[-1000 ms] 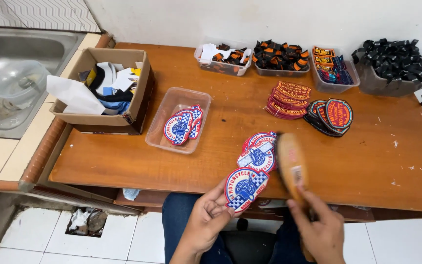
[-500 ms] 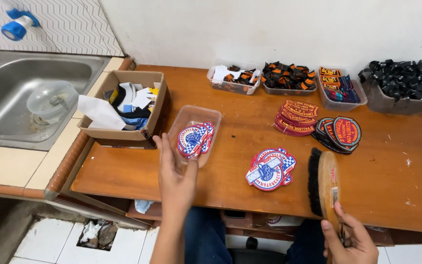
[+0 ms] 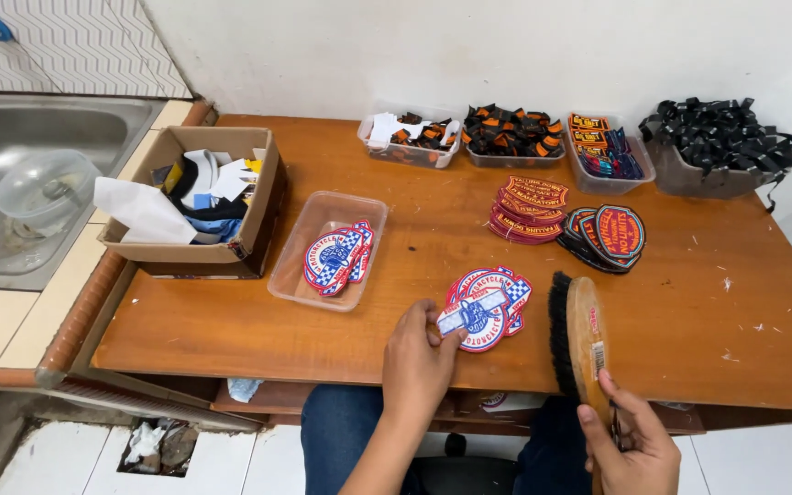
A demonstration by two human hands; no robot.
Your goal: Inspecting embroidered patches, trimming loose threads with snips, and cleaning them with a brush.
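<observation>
We are pinching the top round patch (image 3: 475,316) of a small stack of red, white and blue patches (image 3: 492,291) with our left hand (image 3: 419,357); the fingers are closing on its near edge, thumb on top, and the patch is lying on the wooden table (image 3: 689,367) just beyond the fingertips. Our right hand (image 3: 630,445) is wrapping around the handle end of a wooden brush (image 3: 575,335), holding it on edge with the dark bristles facing left, toward the stack.

As we judge it, the risk is lifting more than one patch: they are overlapping closely, so a deep pinch could be dragging the one below along or fanning the stack out toward the table edge, which is near our wrist. The brush, standing just right of the stack, could also be knocking the patches if it tips.

Ahead and left of the left hand, a clear plastic tray (image 3: 300,275) is holding more of the same patches. Further left, a cardboard box (image 3: 258,197) of scraps is sitting beside a steel sink (image 3: 11,137). Ahead and right, orange-lettered patches (image 3: 529,209) and dark shield-shaped patches (image 3: 609,236) are lying in stacks, with small tubs (image 3: 506,133) of badges and a tub of black straps (image 3: 717,147) along the wall. Nothing is standing between the hands and the stack.
</observation>
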